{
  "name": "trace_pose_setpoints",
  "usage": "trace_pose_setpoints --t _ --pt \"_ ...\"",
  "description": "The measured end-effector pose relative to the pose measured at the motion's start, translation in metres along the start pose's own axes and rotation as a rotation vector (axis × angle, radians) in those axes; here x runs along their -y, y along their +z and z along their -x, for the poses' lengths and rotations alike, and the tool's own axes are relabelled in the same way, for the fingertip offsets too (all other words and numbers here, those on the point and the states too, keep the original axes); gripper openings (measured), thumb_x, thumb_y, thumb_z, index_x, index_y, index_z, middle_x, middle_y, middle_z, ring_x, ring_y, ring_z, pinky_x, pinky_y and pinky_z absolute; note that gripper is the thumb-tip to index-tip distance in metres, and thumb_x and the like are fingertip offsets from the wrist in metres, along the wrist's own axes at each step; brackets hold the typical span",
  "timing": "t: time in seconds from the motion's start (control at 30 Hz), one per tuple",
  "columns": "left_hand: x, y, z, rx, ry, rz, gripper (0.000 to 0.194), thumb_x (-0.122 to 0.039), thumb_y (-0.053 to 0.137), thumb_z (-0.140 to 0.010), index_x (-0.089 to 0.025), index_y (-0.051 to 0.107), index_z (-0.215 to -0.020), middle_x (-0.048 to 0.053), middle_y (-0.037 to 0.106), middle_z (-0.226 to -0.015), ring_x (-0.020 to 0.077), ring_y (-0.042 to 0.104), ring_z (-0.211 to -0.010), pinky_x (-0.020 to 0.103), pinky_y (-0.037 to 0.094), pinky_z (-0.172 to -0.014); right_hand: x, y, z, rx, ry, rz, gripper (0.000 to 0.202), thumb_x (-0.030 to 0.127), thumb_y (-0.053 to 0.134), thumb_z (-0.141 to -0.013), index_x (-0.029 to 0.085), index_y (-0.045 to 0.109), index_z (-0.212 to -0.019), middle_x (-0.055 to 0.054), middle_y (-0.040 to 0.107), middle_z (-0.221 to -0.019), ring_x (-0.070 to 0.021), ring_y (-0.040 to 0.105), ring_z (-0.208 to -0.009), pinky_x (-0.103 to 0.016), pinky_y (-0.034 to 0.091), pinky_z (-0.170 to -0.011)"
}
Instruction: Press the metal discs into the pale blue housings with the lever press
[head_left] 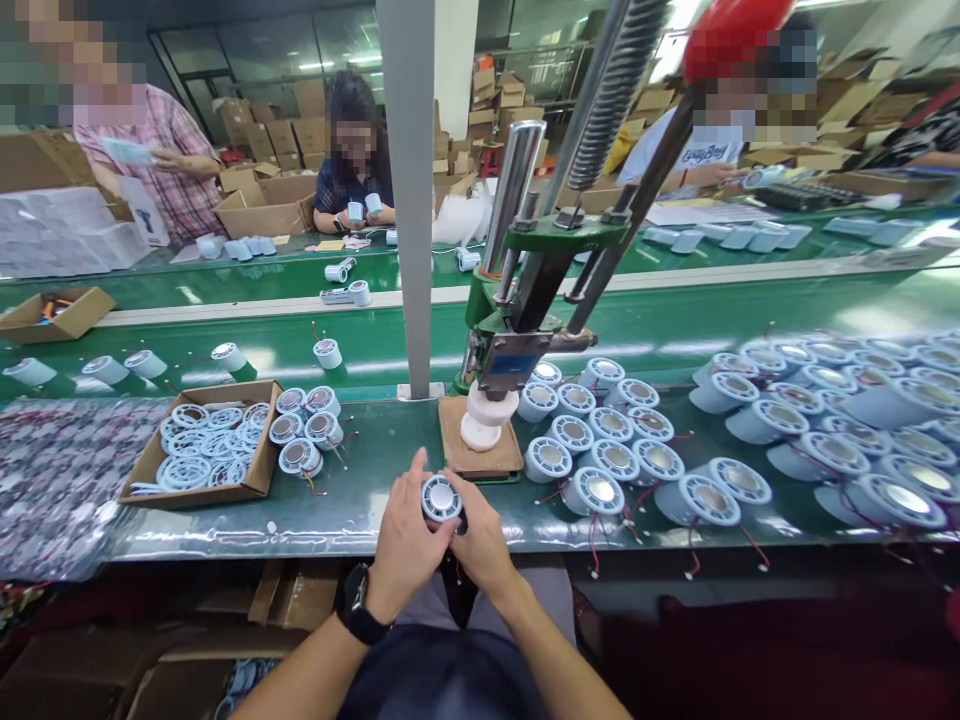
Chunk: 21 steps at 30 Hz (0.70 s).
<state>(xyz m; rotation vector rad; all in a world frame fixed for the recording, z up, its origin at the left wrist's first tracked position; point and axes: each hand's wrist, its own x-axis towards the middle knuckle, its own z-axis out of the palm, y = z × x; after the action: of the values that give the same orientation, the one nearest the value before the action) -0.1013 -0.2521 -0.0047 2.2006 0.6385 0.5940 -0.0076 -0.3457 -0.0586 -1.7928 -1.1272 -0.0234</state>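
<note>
Between my two hands, just in front of the press, is a light-blue fan housing with a slotted ring and a silver disc facing up. My left hand wraps its left side, thumb near the front rim. Around the right side curl the fingers of my right hand. Its lower part is hidden by my hands. Directly beyond stands a green hand press with a white round pressing block above a brown base plate.
Left of me, a cardboard box holds light-blue rings, beside several housings. Many wired housings stand right of the press. A grey post rises behind. Co-workers sit or stand across the green conveyor.
</note>
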Motion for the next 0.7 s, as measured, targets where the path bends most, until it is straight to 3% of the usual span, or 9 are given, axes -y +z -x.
trace_pose_setpoints --t 0.1,0.2,0.23,0.3,0.37,0.4,0.5,0.6,0.7 --pt "0.004 0.011 0.005 -0.001 -0.004 0.043 0.066 -0.018 0.059 -0.083 -0.019 0.038 -0.145 0.014 0.056 -0.13 0.0278 0.052 -0.124 0.045 0.043 -0.107 0.016 -0.033 -0.015 0.146 -0.073 0.1 0.054 0.014 0.058 -0.081 0.015 0.056 -0.135 -0.013 0.061 -0.126 -0.0254 0.063 -0.113 -0.039 0.058 -0.095" --pt "0.011 0.021 0.006 0.028 -0.016 0.09 0.053 -0.025 0.056 -0.088 -0.017 0.044 -0.139 0.017 0.053 -0.137 0.0291 0.05 -0.129 0.047 0.04 -0.109 0.065 -0.107 -0.058 0.262 -0.348 0.269 0.045 0.017 0.061 -0.083 0.019 0.062 -0.128 -0.009 0.063 -0.124 -0.0249 0.065 -0.109 -0.04 0.061 -0.089" --pt "0.014 0.022 0.006 0.043 -0.034 0.099 0.054 -0.027 0.057 -0.088 -0.016 0.044 -0.139 0.017 0.054 -0.137 0.0294 0.051 -0.128 0.047 0.041 -0.109 0.087 -0.137 -0.08 0.176 -0.435 0.315 0.039 0.019 0.059 -0.087 0.019 0.063 -0.126 -0.007 0.064 -0.122 -0.0229 0.064 -0.111 -0.039 0.06 -0.092" --pt "0.018 0.023 0.003 0.075 -0.066 0.114 0.056 -0.029 0.06 -0.085 -0.016 0.046 -0.137 0.016 0.057 -0.135 0.0298 0.054 -0.125 0.047 0.042 -0.107 0.13 -0.196 -0.133 -0.191 -0.555 0.472 0.031 0.024 0.049 -0.094 0.014 0.064 -0.12 -0.006 0.066 -0.118 -0.0184 0.062 -0.115 -0.037 0.053 -0.101" --pt "0.02 0.021 0.002 0.083 -0.078 0.141 0.057 -0.03 0.063 -0.082 -0.016 0.049 -0.136 0.016 0.058 -0.135 0.0304 0.054 -0.125 0.047 0.041 -0.108 0.16 -0.24 -0.19 -0.48 -0.477 0.667 0.049 0.036 0.03 -0.093 0.004 0.066 -0.105 -0.006 0.064 -0.119 -0.0251 0.056 -0.121 -0.039 0.043 -0.101" --pt "0.019 0.019 0.001 0.075 -0.086 0.16 0.058 -0.03 0.064 -0.08 -0.015 0.05 -0.135 0.016 0.058 -0.135 0.0307 0.054 -0.126 0.048 0.04 -0.109 0.168 -0.254 -0.217 -0.528 -0.408 0.687 0.058 0.037 0.02 -0.088 0.001 0.064 -0.086 -0.007 0.062 -0.122 -0.0277 0.055 -0.12 -0.04 0.041 -0.097" --pt "0.011 0.011 -0.007 0.039 -0.164 0.24 0.057 -0.027 0.069 -0.074 -0.015 0.056 -0.129 0.014 0.063 -0.13 0.0304 0.058 -0.121 0.046 0.042 -0.108 0.165 -0.265 -0.28 -0.511 -0.252 0.486 0.049 0.024 0.024 -0.091 0.001 0.061 -0.068 -0.011 0.069 -0.102 -0.0138 0.068 -0.093 -0.029 0.049 -0.085" --pt "-0.01 0.001 -0.029 0.031 -0.193 0.327 0.053 -0.021 0.075 -0.068 -0.016 0.063 -0.12 0.01 0.07 -0.116 0.0264 0.065 -0.109 0.04 0.048 -0.1 0.146 -0.251 -0.31 -0.594 -0.232 0.229 0.029 0.004 0.043 -0.092 0.004 0.071 -0.085 -0.004 0.066 -0.069 -0.0022 0.056 -0.049 -0.014 0.044 -0.053" --pt "-0.033 -0.006 -0.065 0.008 -0.067 0.41 0.049 -0.018 0.078 -0.065 -0.017 0.066 -0.112 0.006 0.073 -0.107 0.0216 0.067 -0.098 0.032 0.051 -0.093 0.128 -0.241 -0.317 -0.722 -0.307 0.131 0.03 0.007 0.044 -0.087 0.004 0.074 -0.086 -0.004 0.066 -0.072 -0.0025 0.054 -0.052 -0.015 0.036 -0.051"
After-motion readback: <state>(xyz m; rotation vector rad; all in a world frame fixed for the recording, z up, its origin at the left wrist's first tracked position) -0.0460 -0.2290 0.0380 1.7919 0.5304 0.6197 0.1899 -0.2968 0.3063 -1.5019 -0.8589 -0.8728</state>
